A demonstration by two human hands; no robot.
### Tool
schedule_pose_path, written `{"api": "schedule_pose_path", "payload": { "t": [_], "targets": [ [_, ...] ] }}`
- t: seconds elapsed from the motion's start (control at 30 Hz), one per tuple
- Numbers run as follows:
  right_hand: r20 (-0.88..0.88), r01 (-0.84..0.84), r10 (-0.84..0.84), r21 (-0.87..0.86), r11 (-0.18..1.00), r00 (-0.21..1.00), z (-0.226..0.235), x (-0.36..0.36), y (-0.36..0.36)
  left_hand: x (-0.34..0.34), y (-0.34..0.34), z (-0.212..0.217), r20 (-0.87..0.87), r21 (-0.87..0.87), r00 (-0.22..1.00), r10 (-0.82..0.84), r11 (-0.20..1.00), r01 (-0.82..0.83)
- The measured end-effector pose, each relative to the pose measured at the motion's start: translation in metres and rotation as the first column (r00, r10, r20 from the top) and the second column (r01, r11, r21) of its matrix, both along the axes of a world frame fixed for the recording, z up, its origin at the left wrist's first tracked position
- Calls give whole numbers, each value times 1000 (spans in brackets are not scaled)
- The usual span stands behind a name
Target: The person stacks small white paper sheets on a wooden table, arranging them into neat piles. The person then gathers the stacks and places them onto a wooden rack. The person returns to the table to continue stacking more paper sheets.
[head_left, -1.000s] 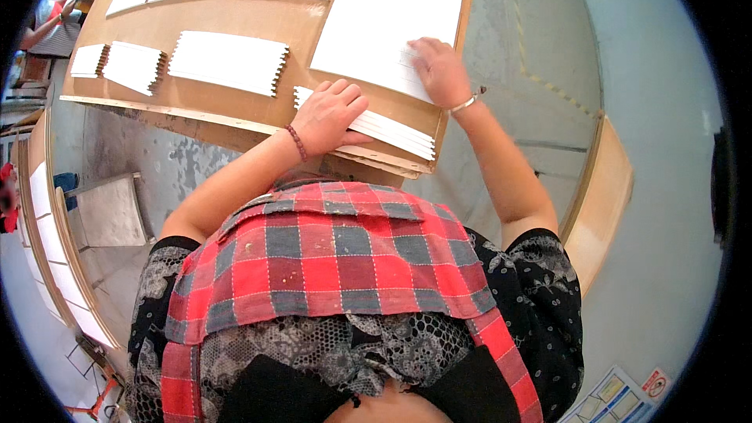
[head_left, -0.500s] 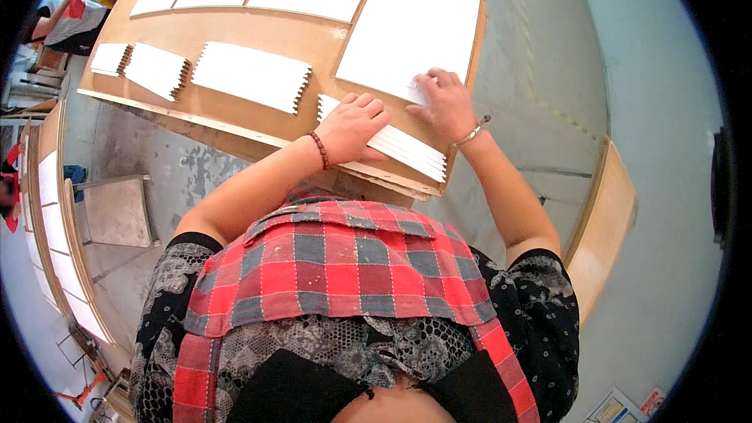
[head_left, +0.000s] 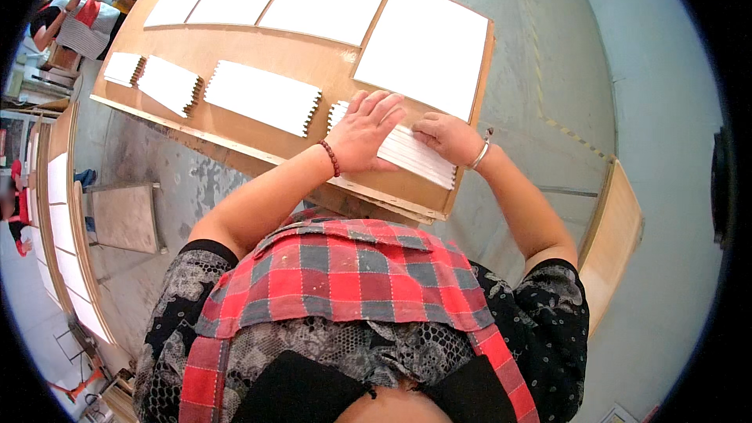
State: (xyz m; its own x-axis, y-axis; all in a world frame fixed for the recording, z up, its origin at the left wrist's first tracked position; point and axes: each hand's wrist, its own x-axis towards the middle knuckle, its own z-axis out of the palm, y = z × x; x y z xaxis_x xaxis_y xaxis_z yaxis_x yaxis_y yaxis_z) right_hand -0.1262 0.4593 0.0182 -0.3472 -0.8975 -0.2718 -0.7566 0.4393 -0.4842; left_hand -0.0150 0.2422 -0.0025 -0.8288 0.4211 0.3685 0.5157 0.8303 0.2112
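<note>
Head camera: a set of white strips, lying side by side, rests by the near right corner of the brown tabletop, its right end close to the right edge. The left hand lies over the left part of the set, open, palm down, fingers a little apart and thumb stretched out along the strips. The right hand is mostly curled, fingertips and thumb drawn together on the strips' far side near the right end; whether it pinches one I cannot tell. Just left of the set, a wide notched bundle lies along the near edge, followed by a narrower bundle and a small bundle toward the left edge. Behind the hands, a large white panel fills the far right corner, and three more white panels line the far edge. Well beyond the left edge, a co-worker stands at the upper left.
</note>
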Motion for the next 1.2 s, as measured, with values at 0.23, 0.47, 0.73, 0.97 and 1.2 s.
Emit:
{"api": "schedule_pose_path", "payload": {
  "t": [0.23,0.47,0.73,0.97,1.2],
  "targets": [
    [-329,100,-191,-274,957,925,-26,-35,3,-7,5,9,112,-50,993,28,998,-23],
    [-534,11,-288,-461,887,795,-12,-49,-9,-11,4,7,370,-6,929,0,1000,3],
    [-344,101,-211,-309,946,915,0,-46,-20,-7,4,8,297,4,955,31,999,-33],
    [-201,173,-175,-28,985,964,-12,-41,-14,-4,8,-3,152,28,986,62,997,-67],
    [-361,85,-115,-100,991,925,7,55,-9,-6,7,11,357,-60,933,53,998,-34]
  ]
}}
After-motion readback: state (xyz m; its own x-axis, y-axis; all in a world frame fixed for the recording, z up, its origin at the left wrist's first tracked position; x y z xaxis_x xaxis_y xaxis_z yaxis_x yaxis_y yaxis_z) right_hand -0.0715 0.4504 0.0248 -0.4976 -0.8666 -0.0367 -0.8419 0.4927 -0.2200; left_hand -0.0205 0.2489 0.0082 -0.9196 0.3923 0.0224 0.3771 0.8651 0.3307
